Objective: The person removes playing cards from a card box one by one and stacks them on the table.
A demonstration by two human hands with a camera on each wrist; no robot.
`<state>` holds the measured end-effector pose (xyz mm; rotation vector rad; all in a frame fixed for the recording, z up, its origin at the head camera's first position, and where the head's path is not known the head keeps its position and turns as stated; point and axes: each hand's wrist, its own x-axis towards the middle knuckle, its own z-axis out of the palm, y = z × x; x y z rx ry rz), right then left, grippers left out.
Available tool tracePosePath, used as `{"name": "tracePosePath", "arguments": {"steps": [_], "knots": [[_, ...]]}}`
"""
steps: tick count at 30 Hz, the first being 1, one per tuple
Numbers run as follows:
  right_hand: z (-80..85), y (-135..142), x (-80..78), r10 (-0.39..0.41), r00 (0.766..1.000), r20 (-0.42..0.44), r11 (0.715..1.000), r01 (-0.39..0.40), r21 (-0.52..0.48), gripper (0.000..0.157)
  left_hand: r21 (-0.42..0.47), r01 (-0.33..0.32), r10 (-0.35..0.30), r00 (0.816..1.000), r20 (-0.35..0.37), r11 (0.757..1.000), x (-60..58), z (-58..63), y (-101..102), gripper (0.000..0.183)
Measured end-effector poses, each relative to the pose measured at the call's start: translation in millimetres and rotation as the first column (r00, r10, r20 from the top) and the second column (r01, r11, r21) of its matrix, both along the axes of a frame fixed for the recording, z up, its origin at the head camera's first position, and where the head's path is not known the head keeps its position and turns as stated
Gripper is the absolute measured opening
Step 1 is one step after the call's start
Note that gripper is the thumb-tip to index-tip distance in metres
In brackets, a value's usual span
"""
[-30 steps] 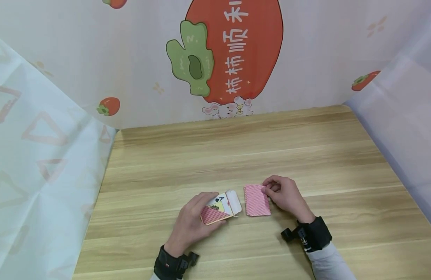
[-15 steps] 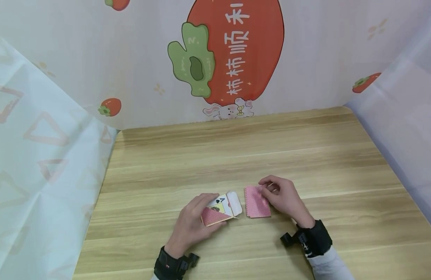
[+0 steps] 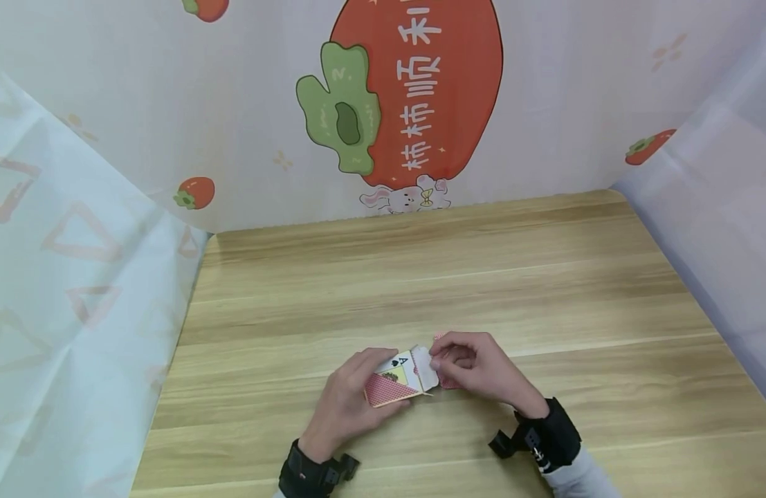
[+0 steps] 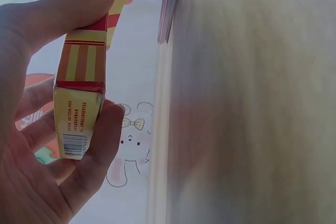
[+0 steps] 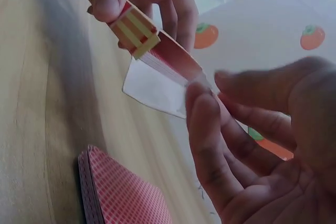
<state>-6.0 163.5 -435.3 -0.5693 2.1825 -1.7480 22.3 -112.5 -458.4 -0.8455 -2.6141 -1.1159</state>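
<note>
My left hand (image 3: 351, 394) grips a playing card box (image 3: 391, 389) by its sides, thumb on one edge and fingers on the other. The box is red-patterned, with an ace of spades on its upper face. Its white end flap (image 5: 155, 87) stands out at the open end, which faces right. At that flap are the fingertips of my right hand (image 3: 476, 366), thumb and forefinger slightly apart. Whether they touch the flap is hard to tell. Beneath and beside the right hand lies a stack of red-backed playing cards (image 5: 126, 192), partly covered by that hand in the head view.
The wood-grain table (image 3: 383, 277) extends around the hands. A white printed cloth (image 3: 544, 104) with fruit pictures rises behind its far edge. More pale cloth (image 3: 77, 311) borders the left side, and another sheet (image 3: 725, 228) the right.
My right hand has left the upper right corner of the card stack and moved left to the box's flap. The box in my left hand has shifted slightly right.
</note>
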Motion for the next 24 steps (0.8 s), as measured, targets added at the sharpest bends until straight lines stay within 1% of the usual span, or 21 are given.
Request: {"name": "tracePosePath", "arguments": {"steps": [4, 8, 14, 20, 24], "knots": [[0.8, -6, 3.6, 0.077, 0.996, 0.034, 0.997, -0.077, -0.006, 0.023, 0.015, 0.016, -0.016, 1.0, -0.005, 1.0, 1.0, -0.9, 3, 0.078], [-0.5, -12, 6.3, 0.096, 0.995, 0.024, 0.995, -0.096, -0.013, 0.026, 0.02, 0.028, -0.027, 1.0, -0.011, 0.999, 2.1, -0.4, 4, 0.078], [-0.6, -19, 8.5, 0.093, 0.996, 0.003, 0.995, -0.093, -0.032, 0.023, 0.02, 0.031, -0.031, 0.999, -0.023, 0.999, 2.6, 1.0, 5, 0.076], [-2.8, -19, 8.2, 0.094, 0.996, 0.001, 0.994, -0.093, -0.059, 0.015, 0.03, 0.027, -0.026, 0.999, -0.027, 0.999, 1.7, 0.8, 4, 0.076], [-4.1, -20, 8.2, 0.071, 0.997, -0.015, 0.997, -0.072, -0.03, 0.012, 0.029, 0.026, -0.025, 0.999, -0.031, 0.999, 1.6, 0.0, 3, 0.077]]}}
